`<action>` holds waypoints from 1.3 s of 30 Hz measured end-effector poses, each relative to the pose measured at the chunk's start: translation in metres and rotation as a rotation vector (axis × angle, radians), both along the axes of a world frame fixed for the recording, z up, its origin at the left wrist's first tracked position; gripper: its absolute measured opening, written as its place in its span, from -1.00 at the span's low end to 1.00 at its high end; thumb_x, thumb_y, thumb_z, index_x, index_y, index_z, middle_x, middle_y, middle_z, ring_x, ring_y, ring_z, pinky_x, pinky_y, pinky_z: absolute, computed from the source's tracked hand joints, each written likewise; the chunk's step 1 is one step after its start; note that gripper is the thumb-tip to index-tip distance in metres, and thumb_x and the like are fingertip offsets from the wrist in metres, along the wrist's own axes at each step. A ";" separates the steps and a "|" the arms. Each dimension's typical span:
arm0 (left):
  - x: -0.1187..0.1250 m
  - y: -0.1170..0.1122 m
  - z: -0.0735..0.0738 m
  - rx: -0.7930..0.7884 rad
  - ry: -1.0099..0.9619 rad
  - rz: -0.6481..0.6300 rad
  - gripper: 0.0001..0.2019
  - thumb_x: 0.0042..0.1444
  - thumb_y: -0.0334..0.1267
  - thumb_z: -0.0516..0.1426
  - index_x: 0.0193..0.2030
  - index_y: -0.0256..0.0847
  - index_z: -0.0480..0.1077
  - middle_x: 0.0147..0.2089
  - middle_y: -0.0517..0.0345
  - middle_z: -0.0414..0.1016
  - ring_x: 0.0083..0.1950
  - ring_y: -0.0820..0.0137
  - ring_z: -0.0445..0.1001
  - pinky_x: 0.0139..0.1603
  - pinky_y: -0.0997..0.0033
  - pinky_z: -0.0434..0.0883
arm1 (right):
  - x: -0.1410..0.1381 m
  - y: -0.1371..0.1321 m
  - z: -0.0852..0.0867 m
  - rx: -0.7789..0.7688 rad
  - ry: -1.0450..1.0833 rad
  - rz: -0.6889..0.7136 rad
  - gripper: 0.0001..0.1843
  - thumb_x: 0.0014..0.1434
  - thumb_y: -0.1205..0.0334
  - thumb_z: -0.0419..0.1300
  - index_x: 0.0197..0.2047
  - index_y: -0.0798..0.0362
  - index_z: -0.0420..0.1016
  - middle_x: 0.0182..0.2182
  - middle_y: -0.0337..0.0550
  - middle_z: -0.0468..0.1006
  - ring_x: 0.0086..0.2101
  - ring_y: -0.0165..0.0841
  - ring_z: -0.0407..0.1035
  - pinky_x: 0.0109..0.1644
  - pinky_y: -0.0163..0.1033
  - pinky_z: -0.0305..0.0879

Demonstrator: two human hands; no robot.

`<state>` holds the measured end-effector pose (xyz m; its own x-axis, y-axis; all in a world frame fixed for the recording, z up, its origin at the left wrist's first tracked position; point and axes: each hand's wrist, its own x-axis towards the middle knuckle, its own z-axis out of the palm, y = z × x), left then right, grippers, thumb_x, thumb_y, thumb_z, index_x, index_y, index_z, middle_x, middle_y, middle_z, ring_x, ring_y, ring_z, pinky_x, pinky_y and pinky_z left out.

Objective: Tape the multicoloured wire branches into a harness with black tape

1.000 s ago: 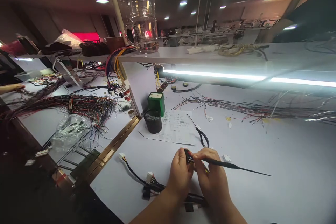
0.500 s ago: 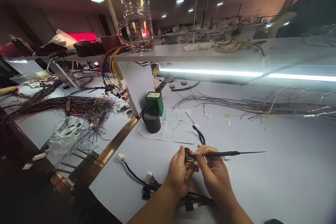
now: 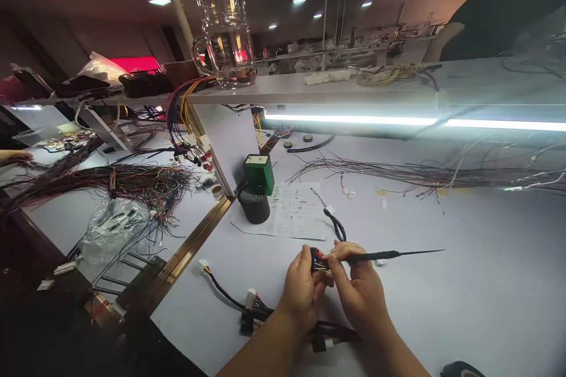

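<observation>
Between my hands is a black connector [image 3: 315,259] with several coloured wires running into it. My left hand [image 3: 303,288] is closed around the connector, thumb on its near face. My right hand [image 3: 360,283] pinches at the wires beside the connector and also grips a black-handled tool with a long thin pointed tip [image 3: 389,255], which points right. Black-sleeved cable [image 3: 336,330] passes beneath my wrists, ending on the left in a white plug [image 3: 252,299] and a smaller white plug [image 3: 204,265]. My fingers hide part of the wires.
A black mesh cup [image 3: 254,205] and a green box [image 3: 259,172] stand by the divider, next to a printed sheet [image 3: 294,212]. Long loose wires [image 3: 398,174] lie under the lit shelf. A glass mug [image 3: 227,41] stands on the shelf [image 3: 283,91]. Another person's arm shows at far left.
The view has shifted slightly. My hands keep nearly the same hold on the connector and tool. Behind the shelf at right, the other person has moved.
</observation>
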<state>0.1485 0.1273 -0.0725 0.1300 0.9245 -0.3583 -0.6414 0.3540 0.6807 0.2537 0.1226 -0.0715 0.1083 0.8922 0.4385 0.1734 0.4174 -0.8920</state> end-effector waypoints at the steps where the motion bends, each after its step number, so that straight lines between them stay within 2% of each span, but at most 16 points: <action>1: 0.000 0.000 0.000 -0.007 -0.009 0.000 -0.56 0.07 0.11 0.20 -0.35 -0.31 0.30 -0.50 0.27 0.28 -0.67 0.71 0.07 -0.72 0.68 -0.07 | 0.000 0.000 0.000 0.002 -0.018 -0.006 -0.89 0.29 0.21 0.11 -0.29 -0.03 0.26 -0.36 -0.25 0.34 -0.26 -0.30 0.32 -0.02 -0.08 0.27; 3: 0.002 -0.001 0.000 -0.029 -0.018 0.015 -0.56 0.06 0.11 0.21 -0.34 -0.30 0.30 -0.47 0.26 0.31 -0.64 0.70 0.10 -0.70 0.69 -0.02 | 0.000 -0.001 -0.001 0.012 -0.069 -0.032 -0.89 0.28 0.21 0.11 -0.30 -0.03 0.27 -0.36 -0.23 0.35 -0.26 -0.28 0.31 -0.03 -0.06 0.26; 7: 0.003 -0.001 -0.004 -0.033 0.023 0.084 -0.56 0.07 0.14 0.19 -0.31 -0.28 0.33 -0.40 0.20 0.39 -0.47 0.58 0.35 -0.49 0.66 0.27 | -0.003 -0.001 0.000 0.034 -0.095 -0.047 -0.90 0.23 0.21 0.16 -0.34 -0.02 0.34 -0.37 -0.22 0.39 -0.27 -0.27 0.32 0.09 0.05 0.18; 8: 0.002 -0.001 -0.004 -0.022 0.018 0.084 -0.56 0.08 0.14 0.18 -0.31 -0.28 0.34 -0.42 0.20 0.39 -0.48 0.57 0.36 -0.49 0.64 0.28 | -0.003 -0.001 -0.001 -0.004 -0.014 -0.023 -0.90 0.21 0.20 0.19 -0.33 -0.03 0.35 -0.36 -0.23 0.40 -0.27 -0.27 0.33 0.12 0.07 0.16; 10: -0.001 0.001 -0.005 -0.023 -0.054 0.031 -0.58 0.12 0.11 0.16 -0.31 -0.29 0.35 -0.53 0.25 0.34 -0.60 0.61 0.26 -0.54 0.64 0.24 | -0.001 0.001 -0.002 -0.135 0.308 0.065 -0.87 0.19 0.16 0.23 -0.31 -0.04 0.34 -0.34 -0.24 0.43 -0.21 -0.28 0.35 0.13 0.05 0.20; 12: -0.004 0.003 -0.003 -0.049 -0.177 -0.021 -0.62 0.19 0.06 0.12 -0.30 -0.30 0.37 -0.66 0.36 0.20 -0.71 0.66 0.07 -0.53 0.61 0.26 | 0.003 0.005 -0.004 -0.271 0.718 0.159 -0.84 0.18 0.15 0.26 -0.29 -0.06 0.33 -0.33 -0.27 0.44 -0.17 -0.33 0.36 0.12 0.00 0.25; 14: -0.007 0.004 -0.002 -0.053 -0.267 -0.031 -0.64 0.24 0.01 0.08 -0.29 -0.31 0.38 -0.74 0.45 0.02 -0.75 0.67 -0.07 -0.44 0.56 0.32 | 0.006 0.009 -0.009 -0.364 1.025 0.204 -0.82 0.15 0.18 0.29 -0.31 -0.04 0.33 -0.37 -0.32 0.44 -0.20 -0.41 0.35 0.10 -0.09 0.30; 16: -0.008 0.003 -0.002 -0.029 -0.280 -0.017 -0.64 0.27 0.00 0.04 -0.27 -0.31 0.38 -0.76 0.48 -0.02 -0.76 0.67 -0.13 -0.40 0.52 0.34 | 0.009 0.012 -0.013 -0.435 1.153 0.219 -0.81 0.13 0.22 0.32 -0.33 -0.02 0.35 -0.38 -0.34 0.43 -0.25 -0.46 0.35 0.03 -0.20 0.35; 18: -0.007 0.002 -0.003 -0.012 -0.248 -0.020 -0.64 0.26 0.02 0.05 -0.26 -0.29 0.38 -0.74 0.46 0.01 -0.76 0.66 -0.11 -0.42 0.51 0.33 | 0.009 0.014 -0.018 -0.478 1.168 0.235 -0.81 0.11 0.22 0.34 -0.32 -0.01 0.36 -0.36 -0.32 0.45 -0.24 -0.46 0.35 -0.05 -0.27 0.37; 23: -0.004 0.001 0.000 0.036 -0.200 0.009 -0.63 0.22 0.06 0.08 -0.25 -0.28 0.36 -0.69 0.44 0.03 -0.72 0.65 -0.05 -0.38 0.49 0.33 | 0.009 0.016 -0.025 -0.525 1.004 0.156 -0.72 0.08 0.12 0.34 -0.26 -0.06 0.30 -0.33 -0.34 0.44 -0.25 -0.45 0.37 -0.11 -0.30 0.38; 27: -0.006 0.003 0.003 0.106 -0.172 0.074 -0.54 0.13 0.21 0.09 -0.30 -0.23 0.30 -0.64 0.41 0.04 -0.66 0.62 -0.01 -0.40 0.47 0.31 | 0.001 0.016 -0.023 -0.561 0.819 0.151 -0.63 0.09 0.05 0.27 -0.13 -0.09 0.19 -0.31 -0.31 0.43 -0.30 -0.39 0.39 -0.19 -0.25 0.38; 29: -0.010 0.005 0.003 0.158 -0.122 0.082 -0.58 0.07 0.15 0.19 -0.32 -0.21 0.28 -0.61 0.41 0.05 -0.62 0.61 0.03 -0.41 0.48 0.30 | -0.003 0.015 -0.018 -0.579 0.684 0.159 -0.60 0.10 0.08 0.21 -0.06 -0.09 0.15 -0.33 -0.32 0.41 -0.33 -0.38 0.40 -0.25 -0.26 0.37; 31: -0.014 0.008 0.003 0.175 -0.057 0.093 -0.63 0.03 0.00 0.28 -0.35 -0.21 0.25 -0.61 0.43 0.03 -0.61 0.62 0.02 -0.42 0.49 0.29 | 0.000 0.013 -0.008 -0.621 0.495 0.189 -0.57 0.09 0.12 0.16 0.02 -0.09 0.14 -0.38 -0.33 0.41 -0.45 -0.38 0.38 -0.41 -0.30 0.31; 34: -0.019 0.012 0.002 0.145 0.006 0.139 -0.66 0.03 -0.03 0.28 -0.30 -0.22 0.29 -0.64 0.48 -0.05 -0.64 0.63 -0.08 -0.45 0.50 0.28 | 0.025 -0.002 0.012 -0.685 0.127 0.249 -0.64 0.05 0.16 0.13 -0.04 -0.11 0.31 -0.43 -0.30 0.46 -0.60 -0.36 0.29 -0.57 -0.30 0.14; 37: -0.024 0.014 0.002 0.130 0.004 0.160 -0.65 0.02 0.00 0.28 -0.28 -0.22 0.31 -0.66 0.51 -0.08 -0.66 0.64 -0.11 -0.43 0.48 0.31 | 0.071 -0.040 0.028 -0.642 -0.227 0.148 -0.87 -0.04 0.16 0.20 -0.33 -0.11 0.45 -0.41 -0.23 0.47 -0.43 -0.24 0.35 -0.42 -0.26 0.15; 39: -0.026 0.013 0.002 0.123 -0.019 0.161 -0.62 0.01 0.03 0.28 -0.39 -0.21 0.25 -0.67 0.51 -0.06 -0.68 0.65 -0.10 -0.42 0.47 0.32 | 0.103 -0.073 0.028 -0.614 -0.417 0.023 -0.87 -0.08 0.15 0.23 -0.37 -0.10 0.46 -0.36 -0.16 0.45 -0.35 -0.15 0.35 -0.34 -0.20 0.14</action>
